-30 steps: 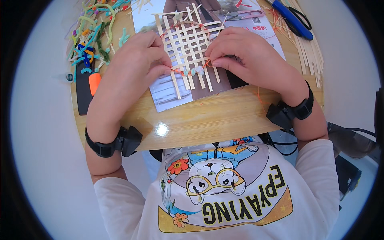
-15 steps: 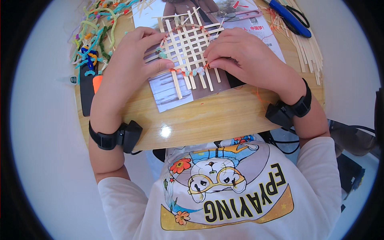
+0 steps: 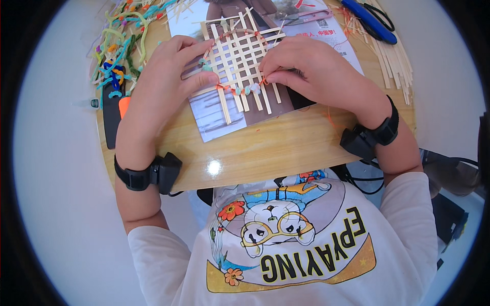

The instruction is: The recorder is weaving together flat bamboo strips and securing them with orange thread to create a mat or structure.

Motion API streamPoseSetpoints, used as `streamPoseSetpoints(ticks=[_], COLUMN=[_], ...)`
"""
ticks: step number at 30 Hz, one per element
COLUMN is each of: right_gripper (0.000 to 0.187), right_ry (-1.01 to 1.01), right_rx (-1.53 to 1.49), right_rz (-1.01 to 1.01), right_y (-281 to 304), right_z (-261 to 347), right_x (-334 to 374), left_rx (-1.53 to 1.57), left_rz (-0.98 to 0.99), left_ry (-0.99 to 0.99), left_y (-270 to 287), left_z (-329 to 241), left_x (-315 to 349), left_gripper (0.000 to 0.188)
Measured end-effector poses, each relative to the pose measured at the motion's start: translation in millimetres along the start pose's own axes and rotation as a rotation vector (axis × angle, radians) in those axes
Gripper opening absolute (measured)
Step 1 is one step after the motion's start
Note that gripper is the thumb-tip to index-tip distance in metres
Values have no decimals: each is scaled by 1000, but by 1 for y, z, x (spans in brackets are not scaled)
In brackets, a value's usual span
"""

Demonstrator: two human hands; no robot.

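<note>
An open lattice of pale woven bamboo strips (image 3: 237,61) lies on a printed sheet, its strip ends sticking out on every side. Around it runs a ring bound with orange thread (image 3: 220,86); pale blue and white beads (image 3: 248,91) sit along its near edge. My left hand (image 3: 171,71) grips the lattice's left side, thumb at the lower left and forefinger higher up. At the lower right edge, my right hand (image 3: 309,69) is closed in a pinch, thumb against forefinger, where the orange thread meets the ring. Its fingertips partly hide what they hold.
Blue-handled pliers (image 3: 370,23) lie at the far right above loose bamboo strips (image 3: 390,64). Small scissors with pink handles (image 3: 309,16) rest on the printed sheet (image 3: 214,122). Colourful pipe cleaners (image 3: 122,43) heap at the far left, near a black flat object (image 3: 109,120).
The lattice and sheet have shifted very slightly in the view. Both hands keep their grip; my left thumb has drawn back a little toward the left.
</note>
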State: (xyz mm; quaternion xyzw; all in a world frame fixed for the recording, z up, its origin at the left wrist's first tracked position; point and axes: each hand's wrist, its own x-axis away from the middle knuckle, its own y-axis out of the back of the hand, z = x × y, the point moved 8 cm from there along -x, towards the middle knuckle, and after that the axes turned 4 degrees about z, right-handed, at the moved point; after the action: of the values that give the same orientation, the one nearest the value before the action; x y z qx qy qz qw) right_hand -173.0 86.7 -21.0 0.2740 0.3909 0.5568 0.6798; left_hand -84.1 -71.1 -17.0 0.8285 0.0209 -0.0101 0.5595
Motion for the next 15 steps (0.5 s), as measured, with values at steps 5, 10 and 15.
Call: streamPoseSetpoints(ticks=[5,10,15], right_gripper=[12,10,11], right_ry=[-160,-184,-155], right_rx=[-141,-92,-37], right_rz=[10,-80,-84], right_y=[1,10,12], right_z=[-9,-7,-6], right_x=[2,2,1], left_rx=[82,208,142], left_rz=[-13,-167,-197], left_ry=[2,106,124], left_y=[-1,6,13], left_z=[4,18,17], left_x=[-3,-1,0], left_gripper=[43,29,23])
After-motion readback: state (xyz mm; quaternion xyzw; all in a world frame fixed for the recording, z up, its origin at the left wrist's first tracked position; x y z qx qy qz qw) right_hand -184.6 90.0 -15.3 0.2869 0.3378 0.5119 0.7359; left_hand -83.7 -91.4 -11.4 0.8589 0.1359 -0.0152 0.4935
